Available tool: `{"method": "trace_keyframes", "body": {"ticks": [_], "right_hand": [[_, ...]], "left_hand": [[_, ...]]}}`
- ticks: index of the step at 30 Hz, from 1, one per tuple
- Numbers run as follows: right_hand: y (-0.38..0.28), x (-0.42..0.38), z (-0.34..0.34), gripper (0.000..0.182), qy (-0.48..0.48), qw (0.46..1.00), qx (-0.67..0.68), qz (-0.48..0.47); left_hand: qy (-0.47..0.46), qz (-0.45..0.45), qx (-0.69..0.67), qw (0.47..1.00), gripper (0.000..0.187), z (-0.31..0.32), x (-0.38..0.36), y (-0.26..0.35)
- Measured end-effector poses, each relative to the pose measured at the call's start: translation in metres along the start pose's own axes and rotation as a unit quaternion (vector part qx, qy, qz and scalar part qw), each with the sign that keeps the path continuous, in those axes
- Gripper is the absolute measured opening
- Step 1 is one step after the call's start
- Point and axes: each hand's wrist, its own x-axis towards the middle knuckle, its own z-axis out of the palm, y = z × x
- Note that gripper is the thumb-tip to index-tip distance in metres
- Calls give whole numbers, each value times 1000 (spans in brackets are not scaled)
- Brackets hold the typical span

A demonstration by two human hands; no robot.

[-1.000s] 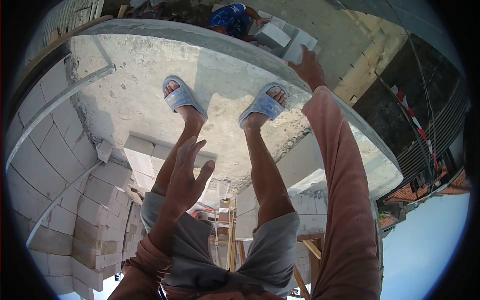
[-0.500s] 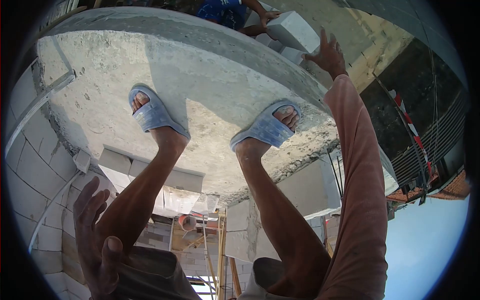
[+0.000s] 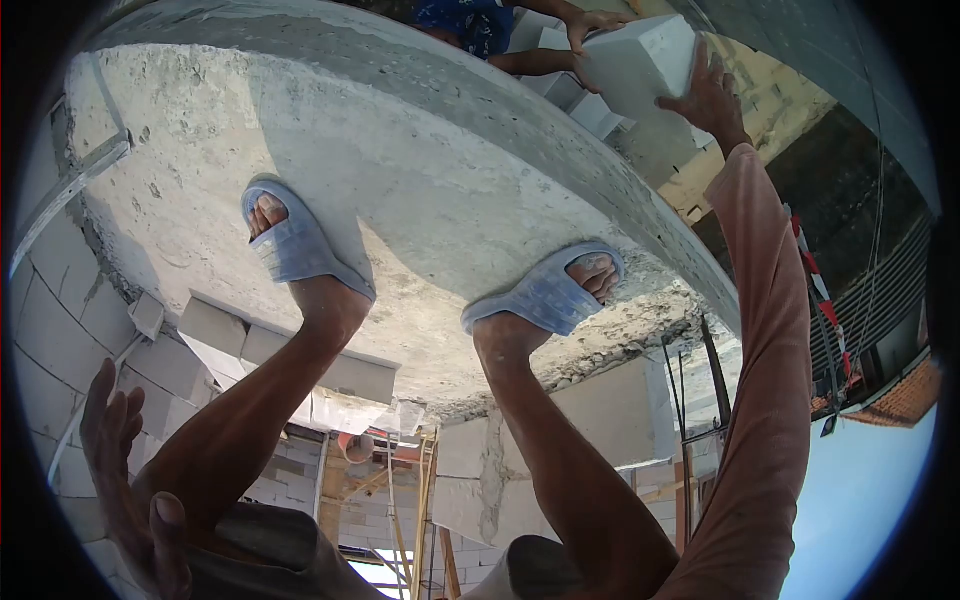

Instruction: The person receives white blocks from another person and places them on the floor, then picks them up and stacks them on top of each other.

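A: Where's the block?
B: The pale grey, rectangular masonry block [image 3: 640,70] is at the upper right of the frame, out past the edge of the rough, curved concrete slab [image 3: 430,190]. A co-worker's two bare hands [image 3: 592,28] hold its left part.
A: And the person's own hands?
B: The right hand [image 3: 712,98], beyond a faded pink sleeve [image 3: 760,260], is spread open against the block's right end, not wrapped around it. How much weight it bears, I can't tell. The left hand [image 3: 130,490], at the lower left of the frame, is open, fingers loosely curled, holding nothing.
A: What could go wrong?
B: If the co-worker's grip loosened, the block could slip, since one spread palm gives little hold. It might fall on the pale blocks [image 3: 598,115] below.
A: And the footing?
B: Both feet stand in blue-grey, open-toed sandals [image 3: 300,245] on the slab, the right near a crumbly edge; a load that far out could upset balance.
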Motion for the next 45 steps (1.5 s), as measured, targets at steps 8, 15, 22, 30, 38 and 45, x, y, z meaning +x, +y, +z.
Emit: {"method": "trace_keyframes", "body": {"ticks": [8, 15, 22, 30, 38, 45], "right_hand": [[-66, -78, -104, 127, -33, 998, -31, 41], [-86, -209, -290, 124, 30, 997, -59, -31], [-167, -381, -491, 99, 49, 922, 381, 50], [-312, -536, -537, 93, -143, 837, 486, 208], [-483, -639, -435, 94, -248, 845, 456, 128], [-589, -679, -283, 108, -401, 856, 324, -35]], "left_hand": [[-39, 68, -124, 989, 79, -13, -40, -19], [-93, 104, -479, 867, 67, 4, -94, -27], [-209, -3, -780, 589, 106, 86, -168, 12], [-134, -17, -941, 311, 122, 152, -233, 76], [-82, -60, -995, 21, 107, 230, -299, -119], [165, -136, -959, -188, 100, 402, -332, -178]]}}
